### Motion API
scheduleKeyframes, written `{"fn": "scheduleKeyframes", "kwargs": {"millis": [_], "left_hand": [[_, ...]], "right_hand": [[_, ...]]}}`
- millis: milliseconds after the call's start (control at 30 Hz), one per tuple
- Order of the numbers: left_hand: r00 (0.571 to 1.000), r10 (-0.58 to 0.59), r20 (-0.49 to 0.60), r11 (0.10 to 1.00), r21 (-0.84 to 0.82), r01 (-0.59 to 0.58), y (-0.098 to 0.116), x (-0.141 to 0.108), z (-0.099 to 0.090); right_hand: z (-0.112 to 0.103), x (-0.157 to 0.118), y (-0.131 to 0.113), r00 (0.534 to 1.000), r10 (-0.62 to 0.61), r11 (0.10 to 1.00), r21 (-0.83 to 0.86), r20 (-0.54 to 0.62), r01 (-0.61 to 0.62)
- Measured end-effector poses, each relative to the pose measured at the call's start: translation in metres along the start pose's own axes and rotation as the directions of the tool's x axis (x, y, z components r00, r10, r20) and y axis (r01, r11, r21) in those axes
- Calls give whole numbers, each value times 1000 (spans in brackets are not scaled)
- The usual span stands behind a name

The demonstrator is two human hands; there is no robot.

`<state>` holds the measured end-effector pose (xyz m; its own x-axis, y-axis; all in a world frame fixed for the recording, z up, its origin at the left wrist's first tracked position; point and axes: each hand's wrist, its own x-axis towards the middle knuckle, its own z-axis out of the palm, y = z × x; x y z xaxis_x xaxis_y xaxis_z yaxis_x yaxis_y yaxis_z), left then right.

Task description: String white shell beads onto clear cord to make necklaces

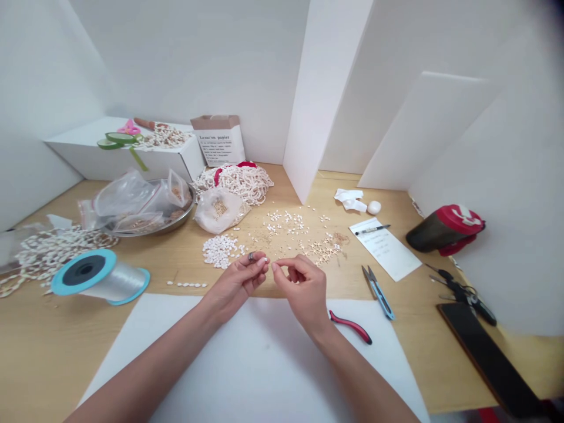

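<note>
My left hand (240, 281) is raised over the far edge of the white sheet (264, 352), its thumb and forefinger pinched on a small white bead (265, 259). Close by on the right, my right hand (304, 288) has its thumb and forefinger pressed together; what they hold is too small to make out. Beyond the hands lie a heap of white beads (219, 251), scattered white pieces (284, 222) and star-shaped pieces (323, 251). Red-handled pliers (352, 326) rest partly hidden beside my right wrist.
At left stand a spool of clear line (110, 281), a metal bowl of bags (176, 220) and shell strands (57, 252). To the right lie blue snips (379, 294), a written paper (390, 252), a dark tumbler (432, 231), keys (467, 296) and a phone (489, 358).
</note>
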<state>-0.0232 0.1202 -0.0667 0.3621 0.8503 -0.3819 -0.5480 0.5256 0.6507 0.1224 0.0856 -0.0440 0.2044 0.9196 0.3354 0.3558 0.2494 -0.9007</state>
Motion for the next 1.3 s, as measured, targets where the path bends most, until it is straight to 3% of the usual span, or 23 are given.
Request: {"fn": "scheduleKeyframes", "kwargs": {"millis": [633, 1033, 1167, 1300], "left_hand": [[999, 32, 8, 997, 69, -32, -5, 0, 1], [987, 162, -13, 953, 262, -153, -4, -2, 3], [968, 247, -42, 899, 383, -213, -1, -1, 3], [939, 345, 8, 761, 583, -284, 3, 1, 4]], "right_hand": [[0, -1, -1, 997, 72, 997, 15, 2, -72], [-1, 0, 1, 994, 107, 991, 75, 24, -108], [1, 4, 8, 976, 192, 961, 180, 99, -208], [3, 7, 16, 930, 316, 859, 360, 185, -363]]}}
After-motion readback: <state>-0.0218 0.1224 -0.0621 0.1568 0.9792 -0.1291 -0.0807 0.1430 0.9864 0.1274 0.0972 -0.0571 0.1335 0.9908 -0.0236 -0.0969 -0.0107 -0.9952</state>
